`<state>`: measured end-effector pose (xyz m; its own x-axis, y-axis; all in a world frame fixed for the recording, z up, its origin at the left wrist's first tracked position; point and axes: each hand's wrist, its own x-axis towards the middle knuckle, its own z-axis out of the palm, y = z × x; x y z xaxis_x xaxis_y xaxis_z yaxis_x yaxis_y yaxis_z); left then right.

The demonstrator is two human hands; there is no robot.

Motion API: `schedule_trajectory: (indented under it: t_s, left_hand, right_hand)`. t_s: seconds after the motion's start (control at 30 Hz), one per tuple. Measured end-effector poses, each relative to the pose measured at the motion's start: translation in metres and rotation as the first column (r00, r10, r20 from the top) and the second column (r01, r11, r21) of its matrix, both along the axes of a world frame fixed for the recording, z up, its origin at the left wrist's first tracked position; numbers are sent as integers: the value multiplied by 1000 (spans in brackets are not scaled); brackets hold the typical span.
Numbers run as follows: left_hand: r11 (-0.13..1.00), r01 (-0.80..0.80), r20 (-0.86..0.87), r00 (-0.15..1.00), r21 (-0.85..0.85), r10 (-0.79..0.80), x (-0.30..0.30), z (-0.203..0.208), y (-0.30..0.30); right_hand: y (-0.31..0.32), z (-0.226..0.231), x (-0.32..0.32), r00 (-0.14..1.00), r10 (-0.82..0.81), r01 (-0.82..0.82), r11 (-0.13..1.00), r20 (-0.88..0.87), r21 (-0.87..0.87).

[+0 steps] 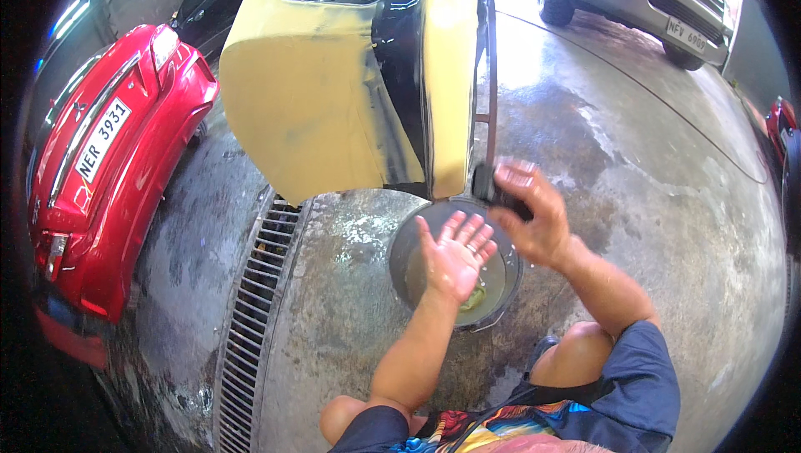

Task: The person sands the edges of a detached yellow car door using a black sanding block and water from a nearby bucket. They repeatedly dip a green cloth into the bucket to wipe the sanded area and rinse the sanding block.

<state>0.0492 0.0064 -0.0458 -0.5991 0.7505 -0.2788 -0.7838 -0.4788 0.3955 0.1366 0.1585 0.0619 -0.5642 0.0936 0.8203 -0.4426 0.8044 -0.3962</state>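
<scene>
My left hand [457, 257] is open above a dark round bucket [402, 254], wet palm up and fingers spread. A ring shows on one finger. My right hand [538, 221] is closed around a dark block [504, 193], probably a sanding block, just beyond the bucket's right rim. The bucket holds murky water with a yellow-green thing [473, 299] in it, too blurred to name. A yellow vehicle body panel [309, 111] with dark patches stands just past the bucket, its lower corner close to my right hand.
A red car [125, 169] is parked at the left, and a silver vehicle [642, 2] at the far right. A metal floor drain grate [257, 311] runs left of the bucket. A thin hose or cable [659, 94] crosses the wet concrete floor [651, 203].
</scene>
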Motion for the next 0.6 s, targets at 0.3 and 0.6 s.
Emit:
schedule_trajectory:
  t_s: [0.3,0.6]
  left_hand:
    - [950,-190,-168,957,250,235,-38,71,14]
    - [959,-238,-292,916,157,275,-44,70,15]
  right_hand:
    - [61,231,-149,944,-191,179,981,-268,-71]
    - [34,196,-146,879,-251,296,954,-406,50]
